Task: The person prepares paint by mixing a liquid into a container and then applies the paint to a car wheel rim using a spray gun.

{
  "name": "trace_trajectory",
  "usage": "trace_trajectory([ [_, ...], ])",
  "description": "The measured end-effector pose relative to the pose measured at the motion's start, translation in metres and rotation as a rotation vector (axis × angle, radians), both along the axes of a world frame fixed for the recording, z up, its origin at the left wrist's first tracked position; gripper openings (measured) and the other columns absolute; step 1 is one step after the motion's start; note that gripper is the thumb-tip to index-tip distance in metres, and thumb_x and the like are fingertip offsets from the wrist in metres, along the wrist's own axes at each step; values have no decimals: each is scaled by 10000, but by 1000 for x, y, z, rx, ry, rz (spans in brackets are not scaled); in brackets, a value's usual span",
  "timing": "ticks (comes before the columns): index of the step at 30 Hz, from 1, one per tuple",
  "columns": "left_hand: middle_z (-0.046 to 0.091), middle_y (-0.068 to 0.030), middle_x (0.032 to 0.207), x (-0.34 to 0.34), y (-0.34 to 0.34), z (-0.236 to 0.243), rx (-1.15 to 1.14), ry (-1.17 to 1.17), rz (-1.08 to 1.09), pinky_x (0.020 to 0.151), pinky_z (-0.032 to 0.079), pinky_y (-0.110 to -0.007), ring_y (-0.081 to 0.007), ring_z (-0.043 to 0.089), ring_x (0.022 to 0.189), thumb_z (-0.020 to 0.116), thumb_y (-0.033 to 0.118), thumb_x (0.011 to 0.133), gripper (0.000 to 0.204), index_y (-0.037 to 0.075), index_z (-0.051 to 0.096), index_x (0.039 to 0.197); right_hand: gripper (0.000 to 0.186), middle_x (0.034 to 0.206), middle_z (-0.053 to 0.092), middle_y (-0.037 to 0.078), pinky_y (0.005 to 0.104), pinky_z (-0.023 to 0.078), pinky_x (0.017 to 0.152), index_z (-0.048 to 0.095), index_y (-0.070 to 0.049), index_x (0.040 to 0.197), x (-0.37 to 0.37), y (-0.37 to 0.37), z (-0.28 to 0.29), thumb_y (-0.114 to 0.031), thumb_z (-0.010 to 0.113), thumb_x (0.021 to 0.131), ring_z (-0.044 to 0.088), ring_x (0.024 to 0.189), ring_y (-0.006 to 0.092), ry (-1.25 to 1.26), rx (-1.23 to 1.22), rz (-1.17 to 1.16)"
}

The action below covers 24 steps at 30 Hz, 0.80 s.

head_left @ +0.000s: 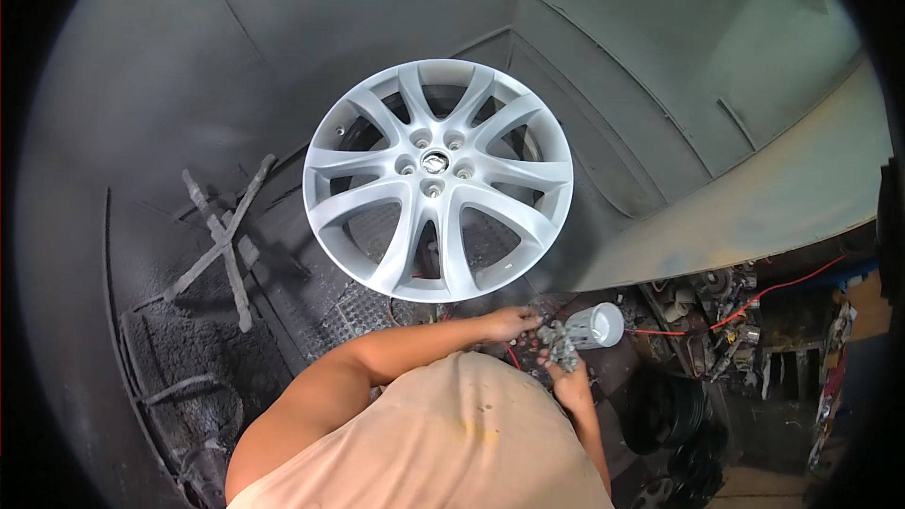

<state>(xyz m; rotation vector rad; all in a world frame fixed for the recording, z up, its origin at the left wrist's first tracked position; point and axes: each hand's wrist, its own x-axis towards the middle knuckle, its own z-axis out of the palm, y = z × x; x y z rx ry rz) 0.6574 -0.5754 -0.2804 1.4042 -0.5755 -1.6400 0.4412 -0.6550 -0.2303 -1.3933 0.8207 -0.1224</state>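
Observation:
A silver multi-spoke alloy wheel (421, 196) rests horizontally in front of me. Below it, my right hand (566, 375) grips a paint-spattered spray gun (563, 349) with a translucent cup (596, 323) holding pale contents attached at its right. My left hand (512, 324) is just left of the gun, its fingers curled; whether they hold a small part of it is unclear. A red hose (660, 331) shows beside the cup and below the gun.
Grey, overspray-coated booth walls (236, 47) surround the wheel. A crusted cross-shaped stand (223, 240) is at left. A curved panel (726, 217) runs along the right, with cluttered metal parts (716, 278) below it and dark wheels (660, 415) at lower right.

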Motion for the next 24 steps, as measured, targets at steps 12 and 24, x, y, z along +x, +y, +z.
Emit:
trace_trajectory([
  [12,701,-49,889,-76,72,-77,596,50,100,548,518,-384,-147,645,619,530,330,981,269,105,678,994,486,990,713,114,371,514,862,577,-39,1303,-32,27,-79,-189,705,859,679,924,242,248,15,432],
  [24,670,-193,1127,-111,161,-41,613,281,535,554,604,-295,-225,688,675,503,187,990,288,-43,634,1100,607,1060,707,233,394,519,879,598,-28,1306,-4,62,-44,-278,800,791,695,988,317,219,-253,961],
])
